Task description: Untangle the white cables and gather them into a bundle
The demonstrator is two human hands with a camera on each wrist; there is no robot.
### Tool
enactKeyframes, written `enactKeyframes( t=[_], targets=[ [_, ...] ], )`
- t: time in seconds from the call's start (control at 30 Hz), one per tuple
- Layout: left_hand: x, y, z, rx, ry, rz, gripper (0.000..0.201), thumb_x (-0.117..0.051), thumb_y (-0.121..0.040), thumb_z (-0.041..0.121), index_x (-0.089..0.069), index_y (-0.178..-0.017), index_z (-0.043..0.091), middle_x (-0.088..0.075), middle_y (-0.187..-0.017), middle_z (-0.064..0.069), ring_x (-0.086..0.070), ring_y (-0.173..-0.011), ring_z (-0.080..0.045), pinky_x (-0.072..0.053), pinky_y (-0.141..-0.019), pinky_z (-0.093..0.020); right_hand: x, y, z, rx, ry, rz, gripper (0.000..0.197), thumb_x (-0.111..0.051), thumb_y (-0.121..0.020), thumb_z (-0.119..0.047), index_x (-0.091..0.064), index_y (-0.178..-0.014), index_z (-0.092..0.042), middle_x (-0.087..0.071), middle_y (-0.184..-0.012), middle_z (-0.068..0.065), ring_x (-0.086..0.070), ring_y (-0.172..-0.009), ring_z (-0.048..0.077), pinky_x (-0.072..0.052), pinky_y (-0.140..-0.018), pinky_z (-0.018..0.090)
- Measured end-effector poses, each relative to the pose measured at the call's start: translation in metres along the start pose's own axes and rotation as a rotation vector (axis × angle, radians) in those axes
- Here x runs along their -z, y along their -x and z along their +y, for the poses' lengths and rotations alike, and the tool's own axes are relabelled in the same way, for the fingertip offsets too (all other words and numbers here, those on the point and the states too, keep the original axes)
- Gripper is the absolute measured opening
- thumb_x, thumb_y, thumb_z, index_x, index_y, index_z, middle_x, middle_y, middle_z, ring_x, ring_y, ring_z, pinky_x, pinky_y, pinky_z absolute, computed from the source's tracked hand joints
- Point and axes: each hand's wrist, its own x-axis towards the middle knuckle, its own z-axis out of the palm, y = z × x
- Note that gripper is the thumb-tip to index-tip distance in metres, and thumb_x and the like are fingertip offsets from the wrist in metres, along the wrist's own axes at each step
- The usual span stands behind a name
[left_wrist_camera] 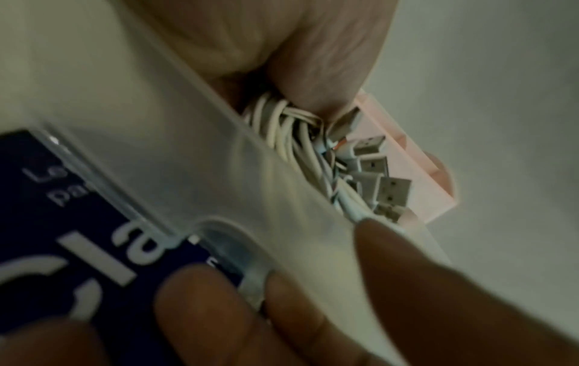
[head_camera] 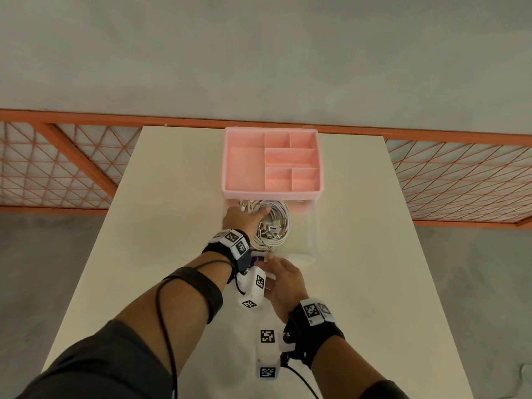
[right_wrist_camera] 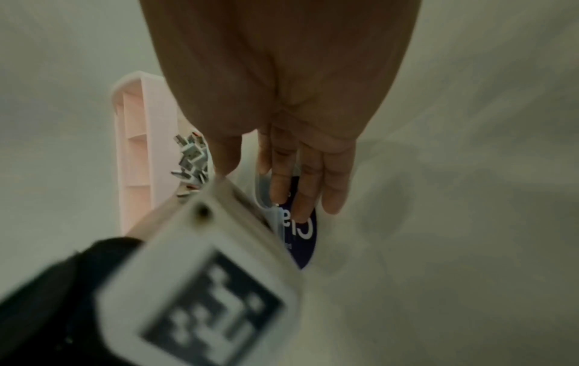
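While the left hand (head_camera: 244, 218) reaches into the clear plastic drawer (head_camera: 305, 243) pulled out beneath the pink plastic compartment organiser (head_camera: 272, 194), its grip is curled into the coil of white cables (head_camera: 276, 223), fingers buried among the loops at the drawer's left side. From the left wrist view the palm presses down on the white strands (left_wrist_camera: 282, 128), and a cluster of metal USB plugs (left_wrist_camera: 382, 178) sticks out just beside it, toward the pink box. The cables lie wholly inside the drawer, coiled and overlapping, plugs gathered near the middle.

Nearer the body, the right hand (head_camera: 283, 283) lies at the drawer's front edge with fingers (right_wrist_camera: 310, 178) straight and close together, resting on the clear front lip and on a dark blue label with white lettering (right_wrist_camera: 302, 237); this grip holds nothing. Both drawer and organiser sit on the cream tabletop (head_camera: 374, 283).
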Motion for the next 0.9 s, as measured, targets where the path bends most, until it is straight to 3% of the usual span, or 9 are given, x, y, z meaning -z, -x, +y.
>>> enactKeyframes(
  t=[0.07, 0.13, 0.27, 0.4, 0.5, 0.57, 0.67, 0.77, 0.9],
  targets=[
    [0.001, 0.004, 0.001, -0.081, -0.032, 0.024, 0.09, -0.07, -0.08, 0.063, -0.042, -0.138, 0.001, -0.06, -0.13, -0.014, -0.061, -0.113, -0.033, -0.048, -0.083, -0.033, 0.005, 0.001, -0.01, -0.027, 0.135, -0.041, 0.032, -0.058, -0.098, -0.031, -0.065, -0.107, -0.001, -0.073, -0.098, 0.022, -0.071, -0.084, 0.036, -0.059, -0.081, 0.05],
    [0.002, 0.008, 0.001, -0.144, -0.063, 0.04, 0.086, -0.063, -0.085, 0.062, -0.038, -0.139, 0.001, -0.059, -0.133, -0.017, -0.061, -0.115, -0.036, -0.051, -0.092, -0.041, 0.01, 0.009, -0.027, 0.012, 0.373, -0.076, 0.027, -0.059, -0.097, -0.027, -0.065, -0.094, -0.001, -0.072, -0.08, 0.018, -0.069, -0.067, 0.029, -0.059, -0.068, 0.04],
    [0.007, 0.018, 0.002, -0.222, -0.119, 0.049, 0.065, -0.048, -0.099, 0.051, -0.038, -0.14, 0.0, -0.057, -0.137, -0.018, -0.056, -0.123, -0.037, -0.045, -0.097, -0.042, 0.01, 0.026, -0.065, 0.455, 0.882, -0.034, 0.024, -0.058, -0.096, -0.023, -0.063, -0.076, -0.01, -0.068, -0.061, 0.005, -0.056, -0.046, 0.01, -0.049, -0.054, 0.027],
    [0.021, 0.029, 0.0, -0.339, -0.218, 0.04, 0.033, -0.04, -0.105, 0.025, -0.047, -0.128, 0.003, -0.065, -0.116, -0.017, -0.062, -0.103, -0.033, -0.038, -0.076, -0.032, 0.002, 0.016, -0.079, 1.03, 1.126, 0.01, 0.008, -0.058, -0.095, -0.016, -0.066, -0.093, -0.016, -0.065, -0.087, -0.002, -0.058, -0.077, 0.009, -0.049, -0.072, 0.024],
    [0.035, 0.036, -0.011, -0.426, -0.278, 0.047, 0.021, -0.038, -0.102, 0.011, -0.051, -0.117, 0.004, -0.064, -0.098, -0.014, -0.063, -0.092, -0.031, -0.038, -0.071, -0.031, -0.006, -0.005, -0.077, 1.234, 1.41, -0.058, 0.03, -0.058, -0.091, -0.013, -0.064, -0.12, -0.011, -0.063, -0.117, 0.005, -0.056, -0.11, 0.024, -0.047, -0.097, 0.035],
    [0.043, 0.043, -0.019, -0.484, -0.276, 0.062, 0.021, -0.039, -0.101, 0.01, -0.054, -0.117, 0.007, -0.066, -0.097, -0.012, -0.064, -0.088, -0.029, -0.041, -0.07, -0.03, -0.011, -0.015, -0.074, 1.263, 1.594, -0.101, 0.045, -0.062, -0.088, -0.023, -0.057, -0.131, -0.011, -0.057, -0.131, 0.007, -0.05, -0.123, 0.028, -0.043, -0.105, 0.042],
    [0.057, 0.056, -0.032, -0.533, -0.202, 0.068, 0.027, -0.048, -0.099, 0.011, -0.055, -0.125, 0.012, -0.064, -0.108, 0.002, -0.064, -0.091, -0.017, -0.047, -0.075, -0.028, -0.014, -0.025, -0.062, 1.103, 1.873, -0.141, 0.073, -0.065, -0.086, -0.042, -0.037, -0.148, -0.015, -0.04, -0.15, 0.005, -0.033, -0.14, 0.027, -0.029, -0.117, 0.045],
    [0.072, 0.068, -0.052, -0.534, -0.061, 0.062, 0.037, -0.058, -0.097, 0.014, -0.054, -0.134, 0.015, -0.054, -0.121, 0.009, -0.062, -0.091, -0.008, -0.054, -0.082, -0.027, -0.008, -0.034, -0.048, 1.028, 1.942, -0.103, 0.083, -0.065, -0.087, -0.04, -0.022, -0.155, -0.017, -0.03, -0.157, 0.004, -0.024, -0.146, 0.026, -0.015, -0.121, 0.043],
    [0.1, 0.082, -0.096, -0.599, -0.128, -0.058, 0.008, -0.062, -0.094, 0.016, -0.063, -0.102, 0.02, -0.063, -0.097, 0.009, -0.063, -0.076, -0.005, -0.051, -0.069, -0.017, -0.003, -0.04, -0.037, 1.071, 1.911, -0.059, 0.077, -0.062, -0.092, -0.026, -0.02, -0.155, -0.016, -0.029, -0.158, 0.005, -0.023, -0.148, 0.026, -0.011, -0.121, 0.043]
  ],
)
